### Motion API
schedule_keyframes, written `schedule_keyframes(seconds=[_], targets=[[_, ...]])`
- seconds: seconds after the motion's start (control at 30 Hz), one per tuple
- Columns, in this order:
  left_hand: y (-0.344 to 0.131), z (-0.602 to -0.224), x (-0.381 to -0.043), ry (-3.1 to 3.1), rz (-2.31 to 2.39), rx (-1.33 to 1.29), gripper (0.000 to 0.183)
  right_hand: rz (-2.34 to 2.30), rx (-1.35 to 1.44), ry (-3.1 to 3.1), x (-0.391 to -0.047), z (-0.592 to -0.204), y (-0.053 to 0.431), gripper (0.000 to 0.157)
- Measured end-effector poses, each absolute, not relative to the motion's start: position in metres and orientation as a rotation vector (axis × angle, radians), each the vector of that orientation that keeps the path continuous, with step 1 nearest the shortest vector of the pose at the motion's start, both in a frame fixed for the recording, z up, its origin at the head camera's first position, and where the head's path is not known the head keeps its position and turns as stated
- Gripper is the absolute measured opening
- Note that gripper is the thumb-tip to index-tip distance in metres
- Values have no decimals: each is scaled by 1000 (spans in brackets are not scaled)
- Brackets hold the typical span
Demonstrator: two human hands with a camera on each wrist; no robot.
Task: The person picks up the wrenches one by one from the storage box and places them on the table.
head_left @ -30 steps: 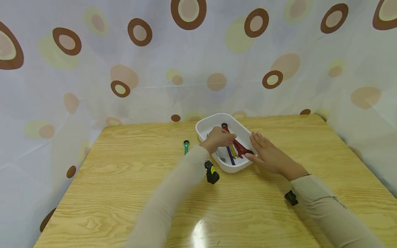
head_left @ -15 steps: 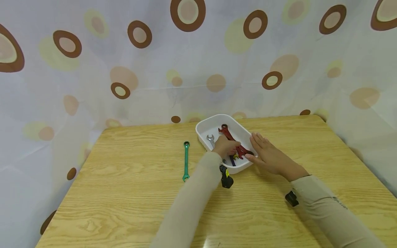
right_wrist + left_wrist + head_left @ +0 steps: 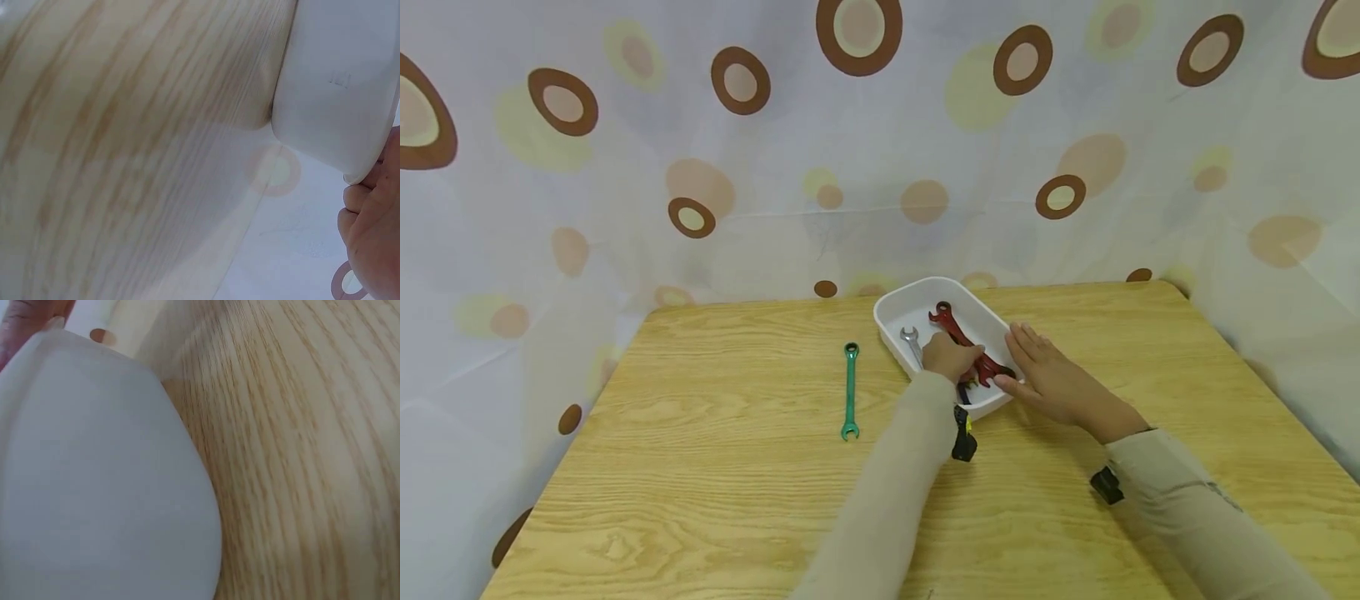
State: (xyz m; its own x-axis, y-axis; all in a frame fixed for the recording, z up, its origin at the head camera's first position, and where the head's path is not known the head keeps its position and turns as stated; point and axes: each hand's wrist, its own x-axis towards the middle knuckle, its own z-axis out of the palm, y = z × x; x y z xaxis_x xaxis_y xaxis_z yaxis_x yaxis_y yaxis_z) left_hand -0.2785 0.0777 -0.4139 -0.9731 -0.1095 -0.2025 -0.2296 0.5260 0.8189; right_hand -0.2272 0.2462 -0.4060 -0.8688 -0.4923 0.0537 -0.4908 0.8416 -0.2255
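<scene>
In the head view, a white tray (image 3: 904, 307) holds several wrenches. My left hand (image 3: 949, 356) reaches down into it, thumb side toward the red wrenches (image 3: 957, 331). I cannot tell what its fingers hold, as they are hidden under the hand. A silver wrench (image 3: 912, 340) lies by the tray's left wall, partly covered by that hand. The end of a dark purple wrench (image 3: 963, 393) shows below it. My right hand (image 3: 1054, 380) rests along the tray's right rim with its fingers extended. The right wrist view shows those fingers (image 3: 359, 199) against the tray wall (image 3: 337, 81).
A green wrench (image 3: 850, 392) lies alone on the wooden table (image 3: 715, 467), left of the tray. Patterned cloth (image 3: 880, 233) hangs behind the table and at both sides. The tray's outer wall (image 3: 106, 469) fills much of the left wrist view.
My left hand has moved right and lower into the tray, uncovering the silver wrench's upper end and the whole green wrench. My right hand stays at the rim.
</scene>
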Motion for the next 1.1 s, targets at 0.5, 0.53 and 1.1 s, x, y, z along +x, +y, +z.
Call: schedule_keyframes(seconds=[0.5, 0.53, 1.1], targets=[[90, -414, -272, 2983, 835, -118, 42, -407, -812, 3001, -223, -408, 251, 78], [91, -414, -273, 2978, 824, -126, 41, -403, -810, 2998, -222, -408, 251, 78], [95, -419, -275, 2956, 654, -164, 46, -435, -785, 2970, -221, -406, 248, 79]])
